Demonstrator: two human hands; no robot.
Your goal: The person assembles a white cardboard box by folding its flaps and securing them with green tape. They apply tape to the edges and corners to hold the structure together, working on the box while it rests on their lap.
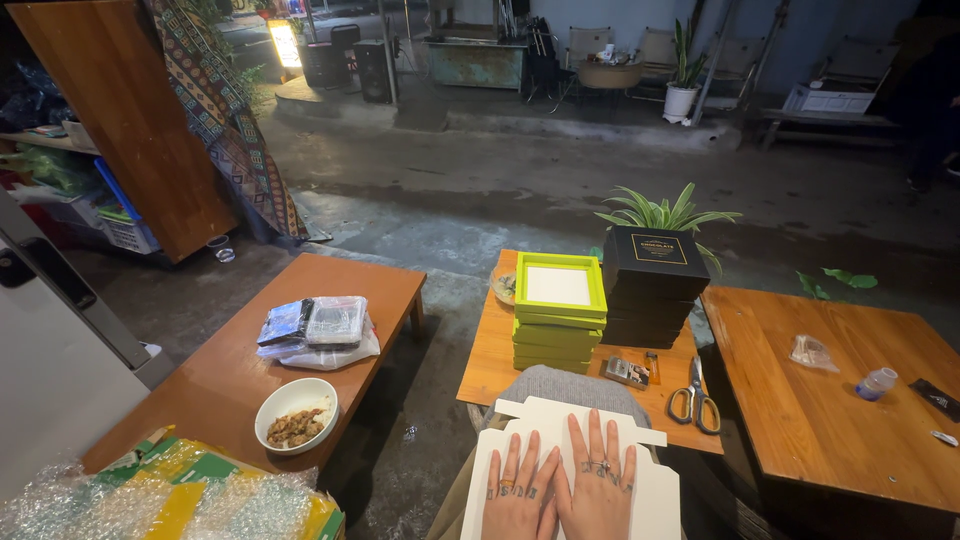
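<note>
Two stacks of finished boxes, green point(558, 318) and black point(652, 288), at frame centre; one white flat box blank point(560, 470) unfolded, pressed under left hand point(520, 490) and right hand point(600, 480), fingers flat, spread narrow.

Scissors point(695, 398) right of box stack point(558, 315), on table point(490, 365)
</note>
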